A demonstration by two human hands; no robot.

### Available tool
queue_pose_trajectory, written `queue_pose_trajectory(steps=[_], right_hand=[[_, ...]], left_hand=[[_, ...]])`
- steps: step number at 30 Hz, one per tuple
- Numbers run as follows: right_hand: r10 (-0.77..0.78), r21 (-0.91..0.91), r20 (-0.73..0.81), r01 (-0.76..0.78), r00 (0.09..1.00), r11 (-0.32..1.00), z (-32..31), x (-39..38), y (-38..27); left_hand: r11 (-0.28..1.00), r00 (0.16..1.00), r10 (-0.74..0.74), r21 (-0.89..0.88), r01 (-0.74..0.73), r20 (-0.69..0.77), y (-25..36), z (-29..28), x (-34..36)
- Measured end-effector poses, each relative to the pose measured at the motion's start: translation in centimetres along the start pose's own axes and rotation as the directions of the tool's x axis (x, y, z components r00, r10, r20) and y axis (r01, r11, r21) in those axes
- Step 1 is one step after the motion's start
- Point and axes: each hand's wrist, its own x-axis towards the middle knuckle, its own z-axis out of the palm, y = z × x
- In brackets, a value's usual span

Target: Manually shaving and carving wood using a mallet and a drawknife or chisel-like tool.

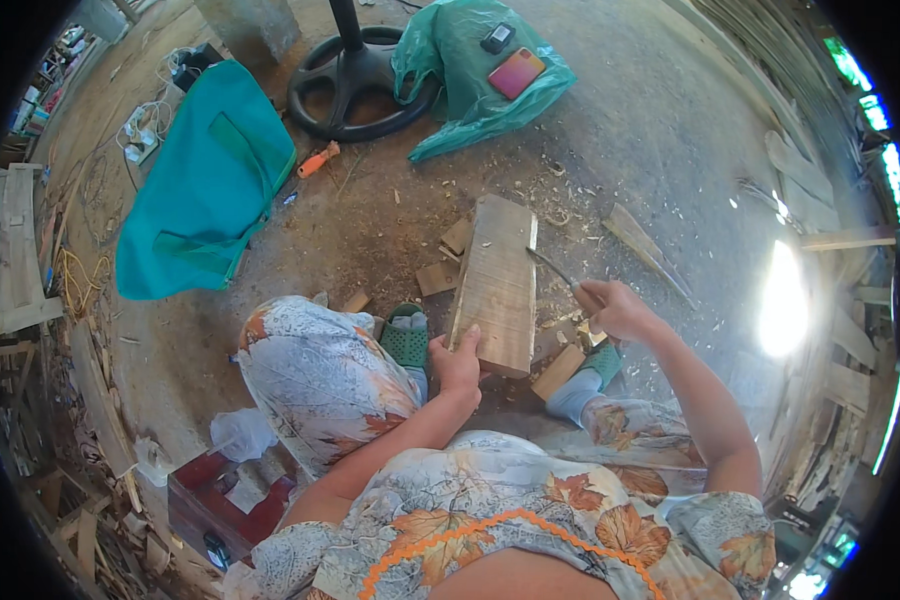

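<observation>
A thick wooden board stands tilted between my feet, its broad face toward me. My left hand is closed round its near left edge, with the thumb on the face. In my right hand is a knife with a thin, dark, slightly curved blade; my fingers wrap its handle. The blade's tip touches or lies very near the board's right edge. Small wood blocks lie left of the board, and another block is by my right foot.
Wood shavings scatter over the floor. An orange-handled tool and a teal cloth bag lie at left. Farther back are a black round base and a green plastic bag bearing a phone. A wood strip lies at right.
</observation>
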Motion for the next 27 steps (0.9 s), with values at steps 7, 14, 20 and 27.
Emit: queue_pose_trajectory(steps=[7,14,20,27], right_hand=[[0.089,0.061,0.031,-0.091,0.996,0.994,-2.0,6.6,0.3],[0.036,0.111,0.008,-0.037,0.999,0.993,-1.5,0.2,-0.8],[0.164,0.052,0.132,-0.172,0.978,0.984,-3.9,2.9,-0.9],[-0.096,-0.086,-0.132,0.085,0.987,0.993,2.5,0.3,3.0]], left_hand=[[0.999,1.000,0.005,0.043,-0.005,-0.005,0.1,1.3,-0.6],[0.997,0.999,0.035,0.065,-0.035,-0.005,0.2,0.7,-0.5],[0.998,0.999,0.034,0.059,-0.033,-0.008,0.4,0.9,-0.6],[0.999,1.000,0.006,0.052,-0.005,-0.019,-0.1,0.8,-0.4]])
